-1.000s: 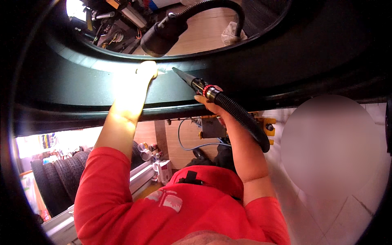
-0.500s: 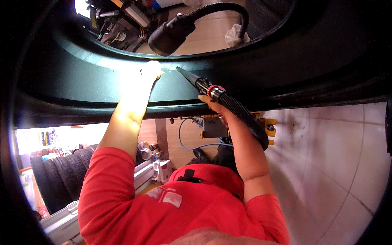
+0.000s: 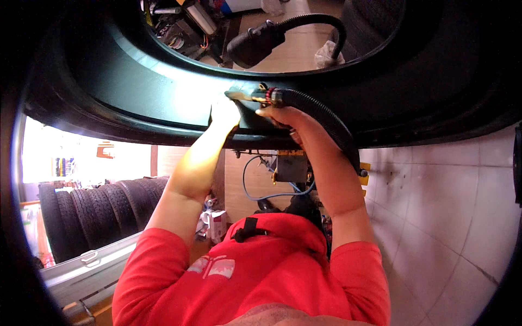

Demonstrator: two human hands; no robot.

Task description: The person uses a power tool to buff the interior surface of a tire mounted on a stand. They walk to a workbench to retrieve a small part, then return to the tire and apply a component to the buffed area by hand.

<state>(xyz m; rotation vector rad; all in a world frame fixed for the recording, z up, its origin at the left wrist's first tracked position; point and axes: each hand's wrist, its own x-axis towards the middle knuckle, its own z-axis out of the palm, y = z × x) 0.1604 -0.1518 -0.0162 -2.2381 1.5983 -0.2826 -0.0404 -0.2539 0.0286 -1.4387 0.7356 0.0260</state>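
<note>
Inside a large black tire [image 3: 103, 81], both of my hands are at the lower inner wall. My right hand [image 3: 281, 116] is closed round the handle end of a vacuum nozzle [image 3: 246, 95], which has a red ring and a narrow tip pointing left. From it, a black corrugated hose [image 3: 322, 115] runs down along my right forearm. My left hand [image 3: 224, 113] is beside the nozzle's tip, against the tire's inner surface. Strong light washes out its fingers, so I cannot tell whether they hold anything.
A black work lamp [image 3: 255, 44] on a bendable neck hangs over the tire's opening. Several tires [image 3: 98, 212] stand in a row at the left, behind a grey metal rail [image 3: 92, 266]. A blue air line [image 3: 247, 182] loops below the tire. White tiles [image 3: 429, 217] lie at the right.
My left hand has moved right and a little down, close to the nozzle. The nozzle has swung from a slant to nearly level. The lamp and tire opening appear shifted right in view.
</note>
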